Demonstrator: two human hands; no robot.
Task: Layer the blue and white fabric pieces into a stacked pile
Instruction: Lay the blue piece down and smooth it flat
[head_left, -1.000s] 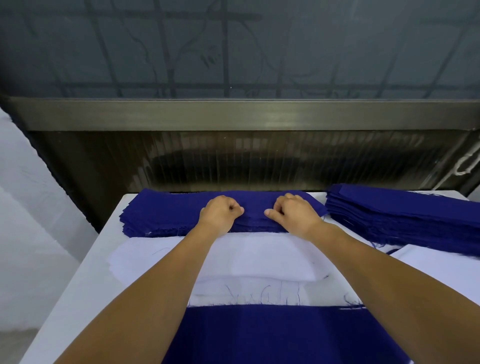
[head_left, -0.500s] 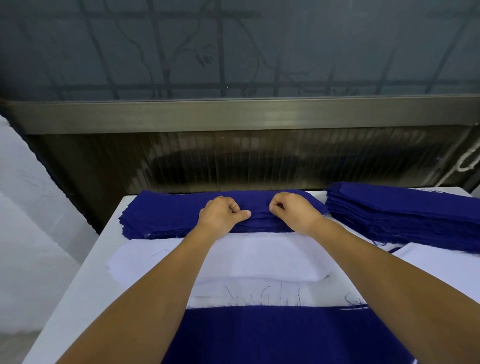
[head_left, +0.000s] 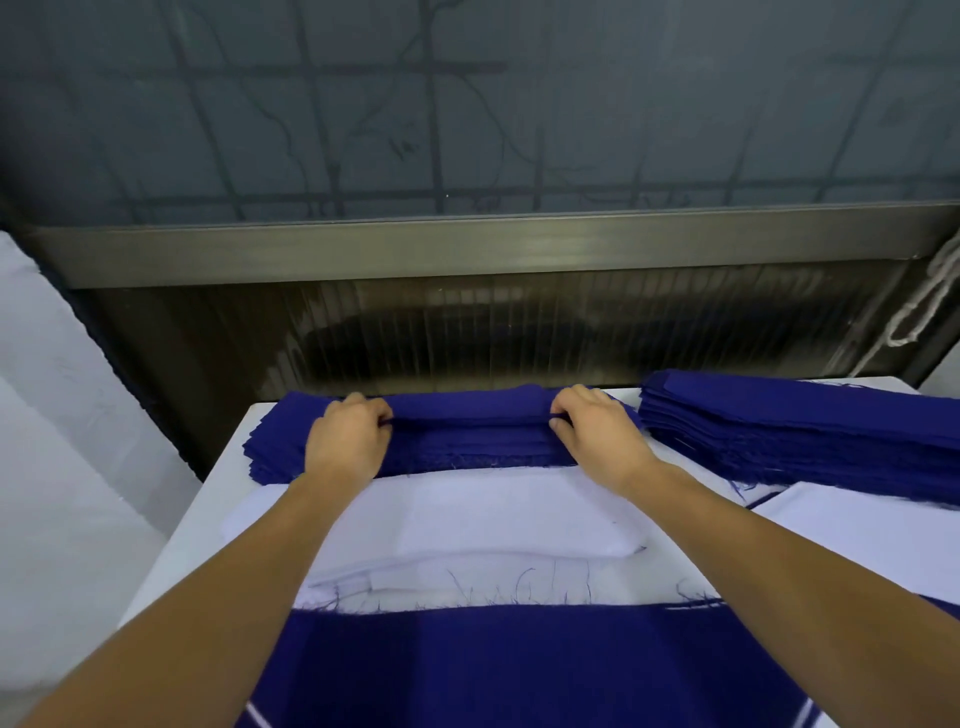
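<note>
At the far edge of the white table (head_left: 197, 525), a stack of blue fabric pieces (head_left: 467, 441) lies flat, cut edges frayed with loose threads along the near side. Left hand (head_left: 349, 441) and right hand (head_left: 597, 441) both reach onto this stack, fingers curled, each pinching the topmost blue piece; between the hands that piece is lifted into a soft raised fold. Just in front of the stack, touching its near edge, lie white fabric pieces (head_left: 498, 519): smooth, rectangular, layered, one smaller sheet on a wider one. Nearer the camera, a broad blue fabric layer (head_left: 519, 670) covers the white, its far edge ragged with stray blue threads. To the right, apart from the hands, a second blue stack (head_left: 810, 431), thick, many thin layers showing at its side. Behind the table: a ribbed dark panel (head_left: 493, 332) under a brushed metal rail (head_left: 467, 244).
</note>
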